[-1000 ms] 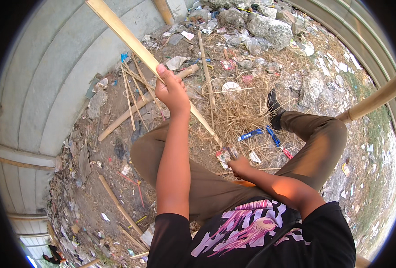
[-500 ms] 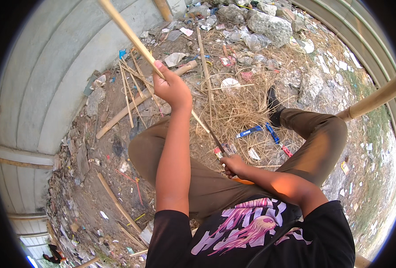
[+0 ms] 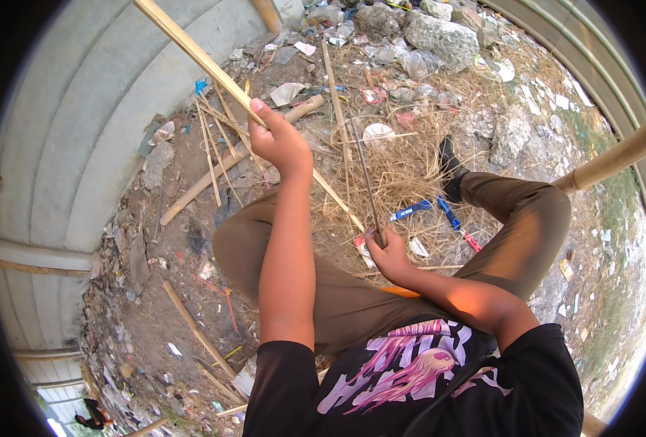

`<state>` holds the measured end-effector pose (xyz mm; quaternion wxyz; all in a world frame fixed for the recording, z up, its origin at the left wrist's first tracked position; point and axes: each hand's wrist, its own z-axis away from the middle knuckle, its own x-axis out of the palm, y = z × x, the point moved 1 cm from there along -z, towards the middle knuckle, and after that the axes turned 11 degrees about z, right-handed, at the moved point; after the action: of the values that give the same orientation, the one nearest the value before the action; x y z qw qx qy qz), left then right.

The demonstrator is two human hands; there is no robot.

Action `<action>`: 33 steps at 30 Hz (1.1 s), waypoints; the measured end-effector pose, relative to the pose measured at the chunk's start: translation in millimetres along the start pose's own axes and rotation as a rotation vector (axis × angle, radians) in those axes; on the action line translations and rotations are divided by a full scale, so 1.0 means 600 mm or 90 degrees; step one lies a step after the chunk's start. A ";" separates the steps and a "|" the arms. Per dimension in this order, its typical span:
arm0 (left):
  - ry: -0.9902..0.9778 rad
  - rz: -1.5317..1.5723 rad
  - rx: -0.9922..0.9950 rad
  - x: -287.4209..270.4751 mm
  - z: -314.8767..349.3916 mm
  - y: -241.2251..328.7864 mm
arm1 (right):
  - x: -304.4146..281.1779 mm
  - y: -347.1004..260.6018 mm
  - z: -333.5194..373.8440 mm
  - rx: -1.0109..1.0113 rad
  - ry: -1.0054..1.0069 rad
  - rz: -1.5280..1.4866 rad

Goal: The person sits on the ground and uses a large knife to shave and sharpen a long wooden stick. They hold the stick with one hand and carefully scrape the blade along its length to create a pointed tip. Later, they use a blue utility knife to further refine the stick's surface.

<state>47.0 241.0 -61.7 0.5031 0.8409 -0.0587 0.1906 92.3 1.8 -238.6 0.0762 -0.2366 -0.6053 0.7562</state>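
A long, pale bamboo strip (image 3: 192,54) slants from the upper left down between my legs. My left hand (image 3: 283,146) is closed around its middle, thumb along the top. The strip's lower end comes close to my right hand (image 3: 392,258), which grips a knife (image 3: 367,178) with a long, thin, dark blade. That blade points away from me over the dry straw and stands apart from most of the strip. Whether the right thumb touches the strip's end, I cannot tell. The knife's handle is mostly hidden in my fist.
A thick bamboo pole (image 3: 199,193) lies at the left under thin strips (image 3: 210,149). Another flat bamboo piece (image 3: 334,95) lies ahead. Blue tool-like objects (image 3: 410,211) rest on straw near my right leg. Large rocks (image 3: 443,40), litter and a grey panel wall (image 3: 97,109) surround the spot.
The knife has swung from lying along the strip's lower end to pointing away from me. My right hand has shifted slightly up and right; the strip's upper part has tilted left.
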 end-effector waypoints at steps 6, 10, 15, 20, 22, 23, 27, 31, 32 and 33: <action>0.023 -0.028 0.014 -0.010 -0.014 -0.009 | 0.007 0.056 -0.016 0.392 -0.292 0.224; 0.010 0.029 -0.018 -0.026 -0.016 -0.004 | -0.029 -0.028 -0.025 0.198 -0.114 0.183; -0.008 0.034 0.007 -0.017 -0.012 -0.009 | -0.046 -0.063 -0.025 -0.075 0.050 0.032; -0.006 0.004 0.060 -0.002 -0.011 -0.013 | -0.011 0.013 -0.010 0.272 -0.182 -0.024; 0.011 -0.083 0.156 0.001 -0.015 -0.013 | -0.009 0.026 -0.008 0.407 -0.285 0.071; 0.008 -0.058 0.106 -0.004 -0.017 -0.015 | -0.011 0.023 -0.009 0.385 -0.285 0.157; 0.001 0.022 -0.002 -0.026 -0.017 -0.011 | -0.026 -0.011 -0.030 0.177 -0.160 0.207; -0.011 0.048 0.017 -0.015 -0.018 -0.017 | -0.043 -0.069 -0.035 -0.091 0.012 0.062; -0.024 0.059 0.012 -0.010 -0.015 -0.014 | -0.041 -0.088 -0.031 -0.073 0.029 0.000; -0.036 0.069 0.007 -0.006 -0.012 -0.012 | -0.038 -0.079 -0.030 -0.047 0.030 -0.006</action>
<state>43.9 250.2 -66.0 0.4855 0.8443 -0.1171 0.1941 112.4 20.3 -189.9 0.0850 -0.2542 -0.6317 0.7274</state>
